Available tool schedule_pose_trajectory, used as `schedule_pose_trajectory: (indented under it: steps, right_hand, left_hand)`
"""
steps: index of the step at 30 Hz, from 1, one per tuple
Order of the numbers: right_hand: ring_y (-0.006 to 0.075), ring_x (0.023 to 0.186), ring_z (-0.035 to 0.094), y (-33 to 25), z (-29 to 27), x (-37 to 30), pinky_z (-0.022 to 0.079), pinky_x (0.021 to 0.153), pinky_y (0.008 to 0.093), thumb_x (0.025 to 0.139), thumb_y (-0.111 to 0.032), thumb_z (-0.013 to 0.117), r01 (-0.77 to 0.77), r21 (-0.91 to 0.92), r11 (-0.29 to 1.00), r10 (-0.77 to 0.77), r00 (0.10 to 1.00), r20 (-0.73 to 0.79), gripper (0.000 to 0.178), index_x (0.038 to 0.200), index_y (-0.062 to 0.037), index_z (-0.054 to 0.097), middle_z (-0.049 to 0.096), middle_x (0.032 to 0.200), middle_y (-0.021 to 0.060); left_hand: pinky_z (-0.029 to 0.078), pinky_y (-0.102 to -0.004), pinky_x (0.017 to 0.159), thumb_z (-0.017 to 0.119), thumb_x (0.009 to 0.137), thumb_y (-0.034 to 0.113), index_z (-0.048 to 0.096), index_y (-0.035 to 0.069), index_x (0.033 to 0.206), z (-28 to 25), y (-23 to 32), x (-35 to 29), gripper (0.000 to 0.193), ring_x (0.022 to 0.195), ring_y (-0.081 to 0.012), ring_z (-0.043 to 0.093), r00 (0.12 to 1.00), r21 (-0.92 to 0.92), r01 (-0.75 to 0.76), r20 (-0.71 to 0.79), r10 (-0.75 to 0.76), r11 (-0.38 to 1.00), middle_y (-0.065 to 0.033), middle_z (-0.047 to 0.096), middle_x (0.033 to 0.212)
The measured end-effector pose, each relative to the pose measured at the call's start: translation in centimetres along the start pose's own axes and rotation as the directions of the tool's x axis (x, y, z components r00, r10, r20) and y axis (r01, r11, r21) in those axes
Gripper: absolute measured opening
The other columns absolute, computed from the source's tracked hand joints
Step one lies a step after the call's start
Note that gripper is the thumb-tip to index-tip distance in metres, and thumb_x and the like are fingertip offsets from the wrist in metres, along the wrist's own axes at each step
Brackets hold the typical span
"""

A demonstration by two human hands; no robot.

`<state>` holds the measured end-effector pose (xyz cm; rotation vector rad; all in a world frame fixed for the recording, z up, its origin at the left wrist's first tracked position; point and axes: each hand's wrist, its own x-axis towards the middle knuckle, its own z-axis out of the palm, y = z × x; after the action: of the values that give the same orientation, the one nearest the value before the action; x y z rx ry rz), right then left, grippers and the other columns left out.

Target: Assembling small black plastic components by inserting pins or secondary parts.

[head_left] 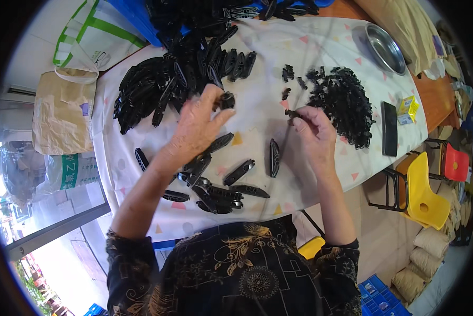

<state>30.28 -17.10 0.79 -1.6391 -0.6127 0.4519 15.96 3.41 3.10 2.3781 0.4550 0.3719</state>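
Note:
My left hand (199,118) is curled around a black plastic part (225,100), which shows between thumb and fingers, slightly blurred. Just beyond that hand lies a big heap of long, boat-shaped black plastic pieces (142,92). My right hand (316,131) pinches a small black piece (291,113) between thumb and fingertips. To its right spreads a pile of similar small black pieces (347,105), with a few loose ones (287,72) on its left. Nearer to me, several long black pieces (215,197) lie scattered, and one (274,158) lies alone between my hands.
A patterned white cloth (299,195) covers the table. A metal bowl (397,60), a dark flat slab (389,129) and a yellow box (407,110) sit at the right. A blue crate (128,16) stands at the back. Yellow chairs (426,192) are on the right, bags (63,113) on the left.

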Motion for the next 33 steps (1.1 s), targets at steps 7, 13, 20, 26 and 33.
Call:
schedule_pose_trajectory:
  steps: [7,13,20,26,33]
  right_hand:
    - [0.0238,0.071,0.062,-0.9,-0.1,-4.3,0.05,0.067,0.027,0.076,0.01,0.067,0.575,-0.425,0.699,-0.648,0.761,-0.036,0.023,0.095,-0.0005,0.057,0.066,0.09,0.0158]
    - [0.0232,0.07,0.059,-0.8,0.2,-5.8,0.046,0.061,0.0304,0.067,0.009,0.071,0.653,-0.46,0.601,-0.77,0.628,-0.113,0.026,0.089,-0.0023,0.062,0.065,0.085,0.011]
    - [0.0244,0.074,0.06,-0.8,0.1,-6.8,0.049,0.061,0.0288,0.071,0.016,0.065,0.631,-0.431,0.645,-0.732,0.673,-0.11,0.032,0.096,-0.0016,0.057,0.063,0.091,0.0153]
    - [0.0232,0.074,0.06,-0.9,0.4,-7.2,0.048,0.063,0.0271,0.076,0.016,0.06,0.53,-0.306,0.79,-0.602,0.766,-0.226,0.025,0.095,-0.0009,0.06,0.063,0.09,0.0142]
    - [0.0253,0.082,0.059,-1.0,-1.5,-5.7,0.046,0.074,0.032,0.073,0.008,0.062,0.62,-0.185,0.763,-0.622,0.781,0.051,0.022,0.091,-0.0036,0.064,0.066,0.09,0.0078]
  left_hand:
    - [0.051,-0.0254,0.062,0.059,0.093,0.029,0.047,0.01,0.103,4.5,4.8,-3.2,0.024,0.08,-0.0192,0.067,0.903,-0.874,0.423,0.387,-0.185,0.238,-0.0073,0.063,0.092]
    - [0.054,-0.0244,0.061,0.053,0.096,0.023,0.047,0.009,0.105,5.6,6.6,-4.5,0.017,0.083,-0.0209,0.068,0.899,-0.895,0.434,0.422,-0.119,0.105,-0.0087,0.065,0.097]
    - [0.053,-0.0245,0.064,0.057,0.095,0.02,0.049,0.01,0.105,5.7,7.6,-4.9,0.016,0.083,-0.0087,0.06,0.891,-0.882,0.451,0.437,-0.125,0.135,-0.001,0.06,0.094]
    - [0.053,-0.0237,0.063,0.051,0.097,0.02,0.049,0.009,0.106,5.7,7.7,-5.2,0.014,0.083,-0.0106,0.062,0.87,-0.87,0.486,0.472,-0.14,0.084,-0.0032,0.061,0.093]
    - [0.046,-0.0217,0.049,0.049,0.098,0.024,0.051,0.005,0.107,5.5,7.1,-5.3,0.02,0.072,-0.017,0.066,0.728,-0.727,0.678,0.684,-0.039,-0.106,-0.0094,0.064,0.091]
